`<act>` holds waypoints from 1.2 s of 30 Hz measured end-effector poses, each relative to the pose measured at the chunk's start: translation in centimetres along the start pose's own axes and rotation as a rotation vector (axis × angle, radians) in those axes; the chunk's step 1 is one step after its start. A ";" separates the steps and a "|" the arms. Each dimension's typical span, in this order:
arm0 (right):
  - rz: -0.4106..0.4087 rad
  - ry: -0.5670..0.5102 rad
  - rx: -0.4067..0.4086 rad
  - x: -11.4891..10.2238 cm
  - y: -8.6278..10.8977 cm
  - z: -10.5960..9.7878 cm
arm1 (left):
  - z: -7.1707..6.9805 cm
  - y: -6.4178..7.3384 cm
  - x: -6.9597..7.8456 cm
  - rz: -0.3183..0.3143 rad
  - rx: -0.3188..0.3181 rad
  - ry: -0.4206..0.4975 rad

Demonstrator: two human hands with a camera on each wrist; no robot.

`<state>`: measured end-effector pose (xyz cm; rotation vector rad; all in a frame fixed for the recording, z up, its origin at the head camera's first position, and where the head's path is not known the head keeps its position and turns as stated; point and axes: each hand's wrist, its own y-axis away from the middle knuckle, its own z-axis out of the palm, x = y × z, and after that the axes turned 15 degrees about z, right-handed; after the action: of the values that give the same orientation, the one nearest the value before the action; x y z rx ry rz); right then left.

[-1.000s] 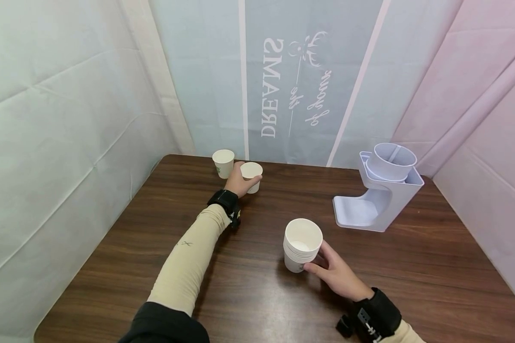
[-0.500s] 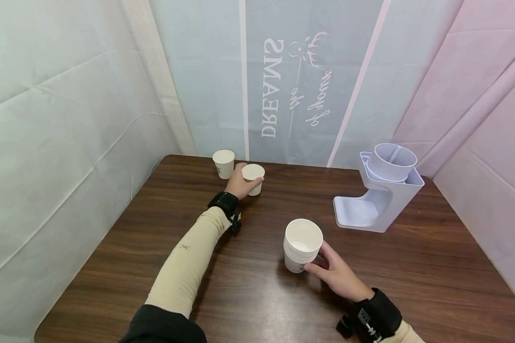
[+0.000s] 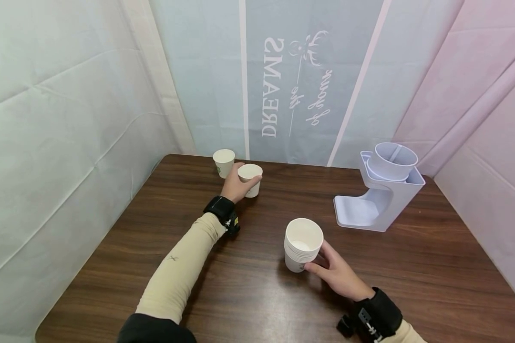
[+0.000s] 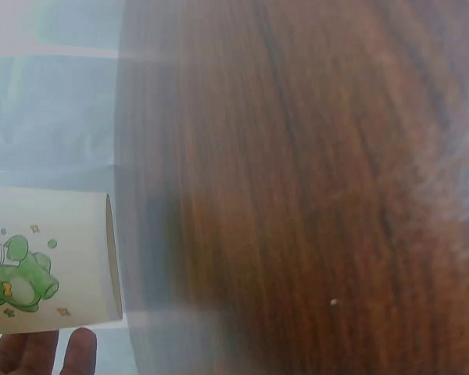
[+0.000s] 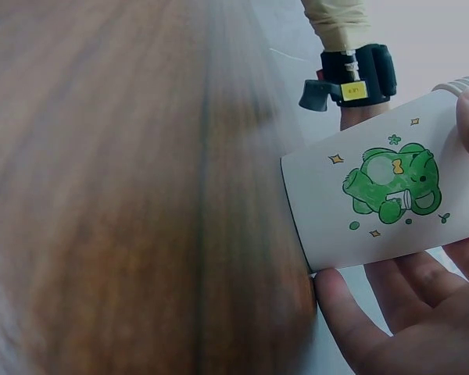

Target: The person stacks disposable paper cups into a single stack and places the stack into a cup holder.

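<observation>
In the head view my left hand (image 3: 236, 185) grips a white paper cup (image 3: 250, 171) near the back edge of the table, thumb on its near side. The left wrist view shows a green bear print on this cup (image 4: 47, 266), with fingertips (image 4: 80, 351) along its lower side in the picture. Just left of it stands another paper cup (image 3: 223, 159). My right hand (image 3: 339, 275) holds a stack of nested paper cups (image 3: 302, 240) upright at the middle front. A green bear also marks the stack's outer cup (image 5: 328, 203) in the right wrist view.
A pale lavender stand (image 3: 388, 202) with a round cup-like container (image 3: 390, 164) on top stands at the right rear. The dark wood table (image 3: 154, 228) is bounded by a blue-grey curtain (image 3: 214, 76) behind and pale curtains (image 3: 68, 143) at the sides.
My left hand and its cup have shifted slightly toward me, first a little right, then back left. The left forearm has drawn back. My right hand and the stack have stayed put.
</observation>
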<state>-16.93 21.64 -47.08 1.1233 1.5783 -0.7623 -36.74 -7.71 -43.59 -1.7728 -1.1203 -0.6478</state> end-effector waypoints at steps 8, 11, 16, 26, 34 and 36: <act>-0.003 -0.010 -0.005 0.0 0.0 0.0 | -0.3 1.0 1.5 0.057 0.054 0.031; -0.008 -0.015 -0.006 -0.1 0.0 0.0 | -0.4 1.3 2.3 0.080 0.066 0.050; -0.010 -0.018 -0.004 -0.1 -0.1 0.0 | -0.5 2.1 3.9 0.113 0.066 0.072; 0.006 -0.011 -0.001 -0.1 0.0 0.1 | -1.3 4.7 7.4 0.182 0.035 0.135; 0.000 -0.007 0.007 0.0 -0.1 0.2 | -1.9 6.6 9.9 0.212 -0.027 0.188; 0.002 -0.007 0.007 0.0 0.0 0.2 | -1.9 7.1 10.5 0.210 -0.044 0.179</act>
<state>-16.89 21.44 -47.10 1.1260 1.5702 -0.7703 -25.67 -6.33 -37.37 -1.8009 -0.7923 -0.6915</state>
